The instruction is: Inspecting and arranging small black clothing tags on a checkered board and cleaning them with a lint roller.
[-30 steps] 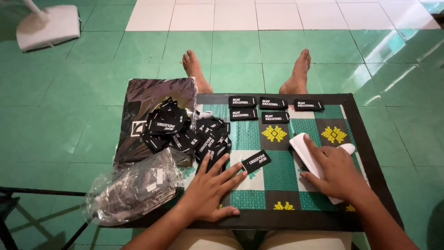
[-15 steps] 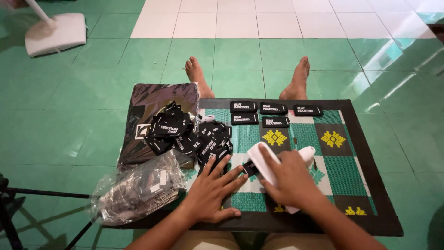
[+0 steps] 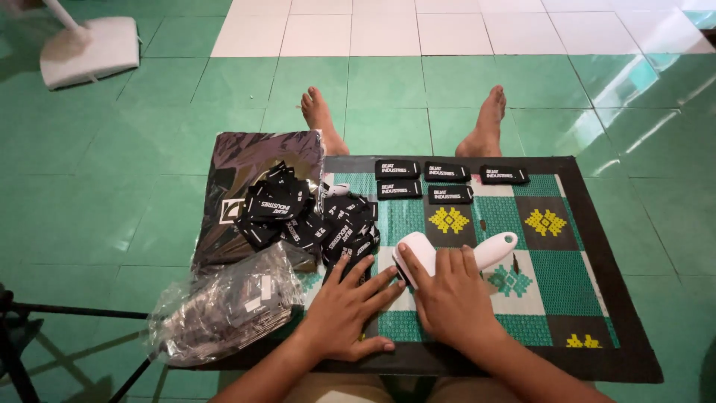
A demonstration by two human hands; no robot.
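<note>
We press our left hand flat, fingers spread, on a black label under our white roller, which our right hand grips near the middle of the patterned mat. Five finished labels lie in rows at its far edge; the heap beside our left hand remains
</note>
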